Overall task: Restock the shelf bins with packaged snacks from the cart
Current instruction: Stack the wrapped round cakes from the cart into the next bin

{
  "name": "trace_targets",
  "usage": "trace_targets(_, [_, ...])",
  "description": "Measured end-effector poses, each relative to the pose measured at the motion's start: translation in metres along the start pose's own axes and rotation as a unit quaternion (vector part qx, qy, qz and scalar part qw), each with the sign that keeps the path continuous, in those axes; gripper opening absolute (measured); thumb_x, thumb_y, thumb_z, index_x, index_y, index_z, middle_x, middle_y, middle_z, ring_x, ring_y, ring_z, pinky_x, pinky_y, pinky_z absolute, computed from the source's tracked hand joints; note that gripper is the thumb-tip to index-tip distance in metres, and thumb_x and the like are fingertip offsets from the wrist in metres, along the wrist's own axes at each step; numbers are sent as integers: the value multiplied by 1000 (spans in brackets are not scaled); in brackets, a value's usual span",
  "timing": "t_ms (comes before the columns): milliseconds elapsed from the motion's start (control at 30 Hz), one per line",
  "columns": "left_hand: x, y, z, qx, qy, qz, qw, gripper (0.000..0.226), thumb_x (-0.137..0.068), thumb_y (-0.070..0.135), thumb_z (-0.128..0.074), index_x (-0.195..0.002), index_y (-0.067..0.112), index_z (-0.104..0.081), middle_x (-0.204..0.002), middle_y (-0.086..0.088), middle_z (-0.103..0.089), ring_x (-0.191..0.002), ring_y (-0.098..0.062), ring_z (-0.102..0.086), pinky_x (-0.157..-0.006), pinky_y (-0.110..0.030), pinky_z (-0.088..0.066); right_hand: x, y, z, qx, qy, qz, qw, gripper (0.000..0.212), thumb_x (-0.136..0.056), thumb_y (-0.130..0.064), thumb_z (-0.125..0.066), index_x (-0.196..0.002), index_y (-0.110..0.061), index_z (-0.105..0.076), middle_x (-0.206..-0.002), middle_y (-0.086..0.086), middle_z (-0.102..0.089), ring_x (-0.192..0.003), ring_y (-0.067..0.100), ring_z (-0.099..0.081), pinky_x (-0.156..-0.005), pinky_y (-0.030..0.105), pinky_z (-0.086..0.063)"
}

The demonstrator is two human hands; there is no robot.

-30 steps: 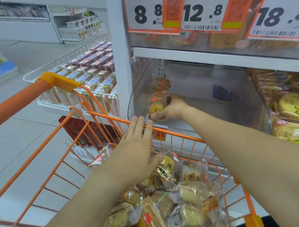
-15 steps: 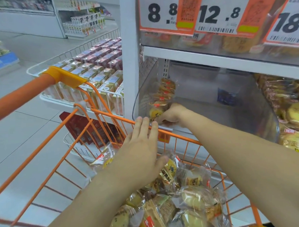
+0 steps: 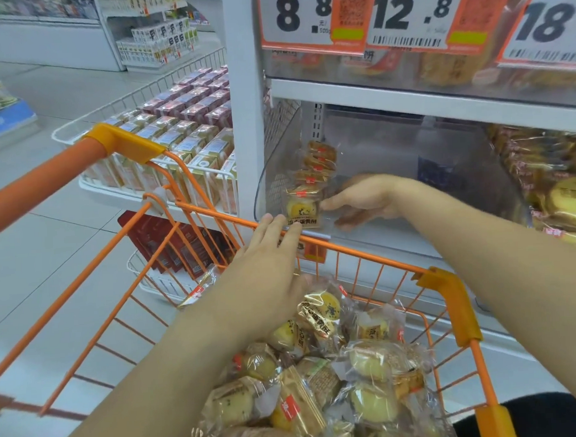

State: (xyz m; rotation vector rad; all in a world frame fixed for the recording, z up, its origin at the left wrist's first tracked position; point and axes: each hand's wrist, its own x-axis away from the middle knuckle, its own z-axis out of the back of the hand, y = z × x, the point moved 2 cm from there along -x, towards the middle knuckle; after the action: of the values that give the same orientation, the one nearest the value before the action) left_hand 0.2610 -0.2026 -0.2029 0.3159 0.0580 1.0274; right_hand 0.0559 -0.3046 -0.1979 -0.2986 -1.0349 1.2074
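We see a pale tiled floor (image 3: 50, 248) running between white store fixtures. A white upright post (image 3: 245, 104) stands at the shelf's edge, and large price signs (image 3: 403, 15) hang overhead. A white wire display basket (image 3: 88, 128) holds boxed goods, with more white shelving (image 3: 160, 35) farther back.

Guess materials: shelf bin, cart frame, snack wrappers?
Shelf bin: clear glossy plastic, likely acrylic; the back shows through.
Cart frame: thin orange rods, probably coated metal wire.
Snack wrappers: crinkled transparent film with glints; pastries visible inside.
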Motion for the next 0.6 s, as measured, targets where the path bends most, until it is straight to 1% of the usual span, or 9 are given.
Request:
trace_targets(100, [2, -2, 8, 15, 71, -17, 997, 60, -101, 32, -47, -154, 18, -21, -161, -4, -13, -151, -20, 0, -122, -40, -14, 33, -11, 13, 191, 146, 62, 969, 38, -93, -39, -68, -123, -16, -62, -107, 0, -69, -88, 15, -67, -71, 25, -52])
trace_targets(133, [3, -2, 12, 15, 113, -18, 993, 53, -100, 27, -48, -149, 17, -32, -154, -6, -26, -147, -22, -13, -119, -40, -22, 48, -16, 10, 215, 188, 118, 951, 35, -92, -38, -69, -120, -18, -64, -101, -2, -70, -84, 11, -65, -70, 21, -48])
trace_targets(200, [5, -4, 22, 31, 170, 8, 985, 36, -96, 20, -49, -132, 18, -49, -129, -2, -48, -124, -20, -41, -103, -37, -41, 85, -22, -5, 187, 227, 239, 925, 15, -91, -33, -71, -102, -23, -68, -87, -11, -67, -74, 0, -59, -62, 10, -42])
trace_targets(267, [6, -10, 26, 64, 159, 63, 983, 22, -94, 19, -48, -114, 18, -55, -99, 0, -61, -92, -20, -59, -80, -40, -51, 116, -21, -28, 152, 197, 332, 910, 5, -91, -26, -71, -89, -22, -68, -79, -11, -67, -70, 2, -61, -62, 11, -46])
trace_targets(333, [4, -20, 21, 34, 101, 118, 987, 20, -94, 25, -48, -110, 14, -54, -89, -3, -64, -81, -23, -61, -71, -39, -53, 129, -11, -54, 209, 132, 378, 892, 5, -91, -22, -69, -86, -20, -68, -78, -10, -67, -71, 5, -61, -68, 17, -49])
trace_targets(400, [2, -29, 9, -15, 27, 153, 988, 35, -97, 34, -48, -123, 10, -48, -110, -9, -61, -100, -26, -59, -82, -40, -51, 126, 4, -74, 304, 82, 365, 876, 6, -93, -19, -62, -96, -21, -67, -93, -8, -66, -86, 8, -60, -81, 29, -51])
trace_targets(467, [0, -34, -2, -39, -34, 155, 987, 49, -99, 40, -48, -135, 9, -38, -132, -12, -51, -119, -29, -50, -97, -42, -45, 119, 19, -86, 379, 41, 310, 871, 30, -94, -9, -55, -121, -20, -60, -121, -2, -58, -112, 16, -56, -96, 35, -48])
trace_targets(533, [-3, -33, -9, -70, -76, 141, 985, 52, -100, 44, -45, -138, 10, -35, -137, -10, -49, -125, -31, -45, -103, -46, -37, 113, 30, -95, 428, -1, 266, 864, 56, -88, 4, -52, -140, -16, -48, -142, 1, -46, -128, 21, -48, -102, 37, -47])
trace_targets(600, [-7, -33, -13, -62, -84, 136, 985, 46, -101, 43, -44, -133, 11, -37, -128, -10, -55, -119, -31, -49, -102, -47, -33, 111, 34, -99, 455, -7, 268, 849, 64, -84, 9, -54, -143, -14, -44, -146, 4, -42, -132, 23, -43, -100, 36, -48])
